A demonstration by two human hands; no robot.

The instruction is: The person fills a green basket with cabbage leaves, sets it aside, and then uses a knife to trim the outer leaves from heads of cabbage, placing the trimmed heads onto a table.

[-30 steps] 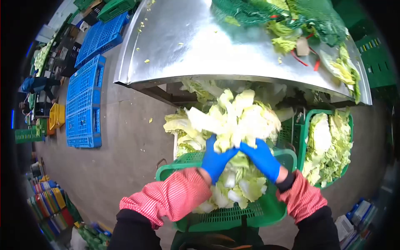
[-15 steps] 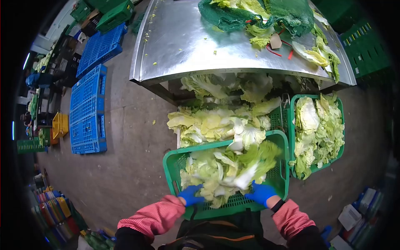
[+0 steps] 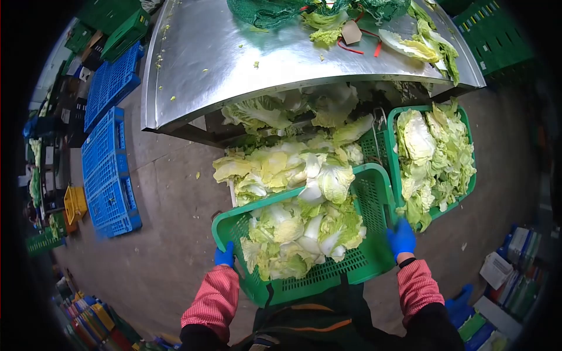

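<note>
green crate (image 3: 328,281) is sitting tilted just in front of the person's body, loaded with cabbage leaves (image 3: 298,234). left hand (image 3: 225,256), in a blue glove, is gripping the crate's left rim, fingers closed around the edge. right hand (image 3: 401,238), also gloved, is clamping the right rim the same way. both forearms are wearing red striped sleeves (image 3: 213,298).

the crate's far edge is touching a heap of leaves (image 3: 281,167) piling up on the floor, which is running under the steel table (image 3: 216,58). just right of the held crate, a second green crate (image 3: 436,149) is standing full of leaves, its near corner close to the right hand.

on the table top, a green net sack (image 3: 269,10), a paper tag (image 3: 351,32) and loose leaves (image 3: 421,47) are lying at the far side. blue pallets (image 3: 108,164) are lying on the concrete floor well to the left, with a yellow crate (image 3: 75,202) beside them.
</note>
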